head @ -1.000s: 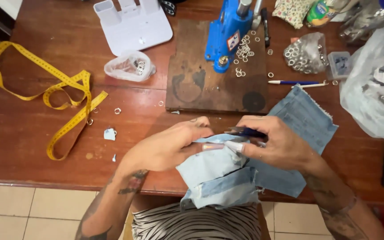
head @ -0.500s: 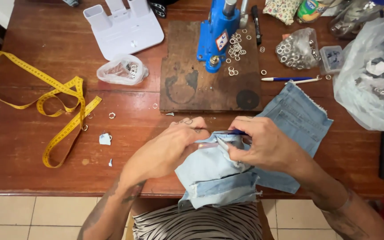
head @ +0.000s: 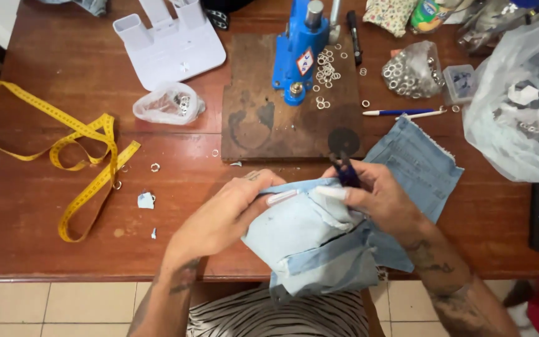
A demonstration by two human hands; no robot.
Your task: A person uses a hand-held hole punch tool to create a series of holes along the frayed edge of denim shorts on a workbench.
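Fingers first — my right hand [head: 378, 196] has its fingers [head: 335, 192] pinched around a small dark tool [head: 346, 170], thumb pressing down on the top fold of the light blue denim piece [head: 319, 240]. I can't make out the tool's working end; it points up and away from me, toward the wooden board [head: 291, 122]. My left hand [head: 223, 215] comes in from the other side, fingers pressed together and clamped over the same folded edge, thumb tip nearly meeting the right thumb.

So the fold runs left to right between my two hands, just on my side of the board, and the tool sits at its right end — the right hand is plainly the nearer one to that spot. The rest of the denim spills down off the surface [head: 63, 256] edge toward my lap, with a second flap spreading right of the board.

Outward now: the blue hand press [head: 297, 53] stands on the board's far side, loose metal rings [head: 327, 65] scattered beside it. Left of the board, a small clear bag [head: 166, 105], then the yellow measuring tape [head: 76, 150] well apart.
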